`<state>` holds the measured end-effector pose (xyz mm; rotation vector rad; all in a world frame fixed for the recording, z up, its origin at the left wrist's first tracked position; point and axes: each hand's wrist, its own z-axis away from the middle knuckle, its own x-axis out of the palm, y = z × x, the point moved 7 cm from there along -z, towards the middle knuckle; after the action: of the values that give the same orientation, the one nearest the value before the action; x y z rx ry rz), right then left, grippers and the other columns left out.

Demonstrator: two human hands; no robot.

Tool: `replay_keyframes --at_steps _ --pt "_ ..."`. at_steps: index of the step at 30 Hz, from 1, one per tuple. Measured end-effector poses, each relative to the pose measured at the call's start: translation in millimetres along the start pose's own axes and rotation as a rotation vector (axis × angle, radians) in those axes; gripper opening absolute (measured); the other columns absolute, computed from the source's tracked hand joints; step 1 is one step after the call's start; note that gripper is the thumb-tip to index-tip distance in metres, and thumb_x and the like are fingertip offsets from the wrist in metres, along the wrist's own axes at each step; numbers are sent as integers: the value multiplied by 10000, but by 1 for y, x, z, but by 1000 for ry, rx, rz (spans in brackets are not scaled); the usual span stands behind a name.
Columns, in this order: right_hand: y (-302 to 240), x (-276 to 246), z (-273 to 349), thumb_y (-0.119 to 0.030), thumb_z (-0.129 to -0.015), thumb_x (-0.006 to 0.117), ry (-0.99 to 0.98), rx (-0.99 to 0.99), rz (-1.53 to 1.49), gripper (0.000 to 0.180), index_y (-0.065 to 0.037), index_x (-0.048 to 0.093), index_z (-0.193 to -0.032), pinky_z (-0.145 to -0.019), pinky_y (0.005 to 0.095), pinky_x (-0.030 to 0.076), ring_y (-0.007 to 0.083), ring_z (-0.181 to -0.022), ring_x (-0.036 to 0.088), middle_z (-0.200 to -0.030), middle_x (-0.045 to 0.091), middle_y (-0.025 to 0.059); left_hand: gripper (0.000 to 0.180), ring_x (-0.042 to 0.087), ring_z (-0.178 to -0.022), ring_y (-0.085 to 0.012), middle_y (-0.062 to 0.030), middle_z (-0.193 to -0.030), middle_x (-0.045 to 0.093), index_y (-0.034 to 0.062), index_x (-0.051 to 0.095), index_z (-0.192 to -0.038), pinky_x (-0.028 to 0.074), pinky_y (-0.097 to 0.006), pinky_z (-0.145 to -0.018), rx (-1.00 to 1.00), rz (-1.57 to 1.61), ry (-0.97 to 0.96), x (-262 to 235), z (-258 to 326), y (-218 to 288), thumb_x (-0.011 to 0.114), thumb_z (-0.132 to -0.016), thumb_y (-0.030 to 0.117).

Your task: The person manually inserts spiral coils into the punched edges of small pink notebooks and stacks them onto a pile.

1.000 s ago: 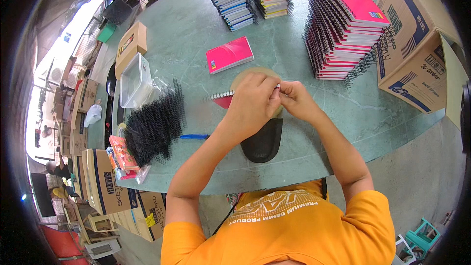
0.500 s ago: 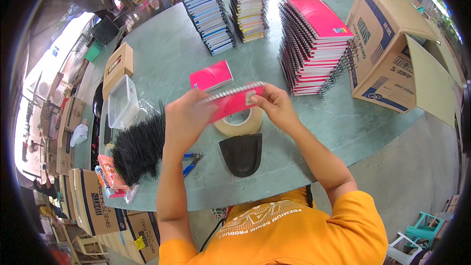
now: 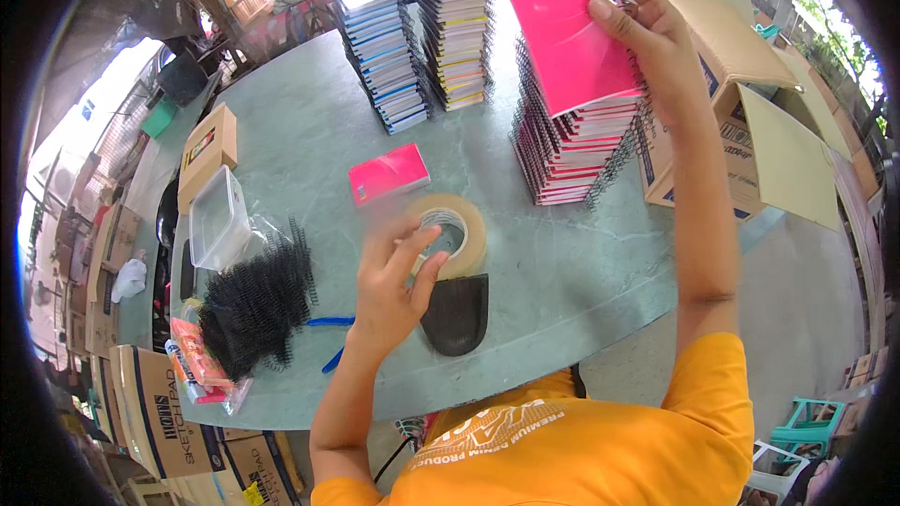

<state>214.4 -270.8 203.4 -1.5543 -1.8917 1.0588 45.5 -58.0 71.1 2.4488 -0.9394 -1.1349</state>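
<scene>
right hand (image 3: 656,33) fingers gripping glossy pink spiral notebook (image 3: 562,23) | left hand (image 3: 394,286) fingers loose over round tape roll (image 3: 452,234) | smooth green desk (image 3: 300,131)

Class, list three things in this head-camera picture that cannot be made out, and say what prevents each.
1. Head view: top of the pink spiral notebook in the right hand is cut off by the picture's upper edge.
2. Head view: the left hand is motion-blurred; whether it touches the tape roll is unclear.
3. Head view: contents of the open cardboard box are hidden by its flaps.

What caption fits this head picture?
Right hand lifts a pink notebook above the stack; left hand hovers by tape.
</scene>
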Motion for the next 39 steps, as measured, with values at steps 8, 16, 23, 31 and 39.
replay_keyframes --at_steps 8,16,23,31,39 --pt "113 -91 -7 -148 -888 520 -27 464 367 401 -3 483 -1260 -906 273 412 166 -1005 569 -1131 603 119 253 585 -891 -278 -139 -992 589 49 640 -971 469 -337 -763 -85 14 -61 5 26 -32 689 -723 34" --pt "89 -70 -23 -122 -867 516 -138 385 868 366 -48 537 -1225 -937 312 398 249 -1088 546 -1196 572 143 187 598 -869 -271 -124 -923 624 47 645 -936 471 -335 -753 -156 39 -131 13 32 -46 667 -751 64" --pt "-3 44 3 -72 -814 521 230 -738 1384 342 -55 542 -1155 -879 391 448 296 -1028 571 -1097 607 145 169 592 -850 -286 -129 -906 621 40 640 -937 472 -347 -737 -175 -6 -150 6 49 -52 650 -770 65" --pt "192 259 56 -136 -770 597 -734 -229 778 305 -87 602 -1071 -862 407 449 274 -1029 560 -1099 608 99 149 567 -798 -309 -126 -849 614 49 636 -939 464 -382 -719 -214 -56 -201 -9 69 -54 616 -805 111" --pt "213 277 66 -141 -719 661 -793 -177 806 289 -64 616 -994 -756 387 492 277 -891 603 -1031 610 134 251 604 -849 -164 -120 -919 636 11 611 -1028 477 -297 -711 -680 38 -74 -35 74 -133 632 -824 154"
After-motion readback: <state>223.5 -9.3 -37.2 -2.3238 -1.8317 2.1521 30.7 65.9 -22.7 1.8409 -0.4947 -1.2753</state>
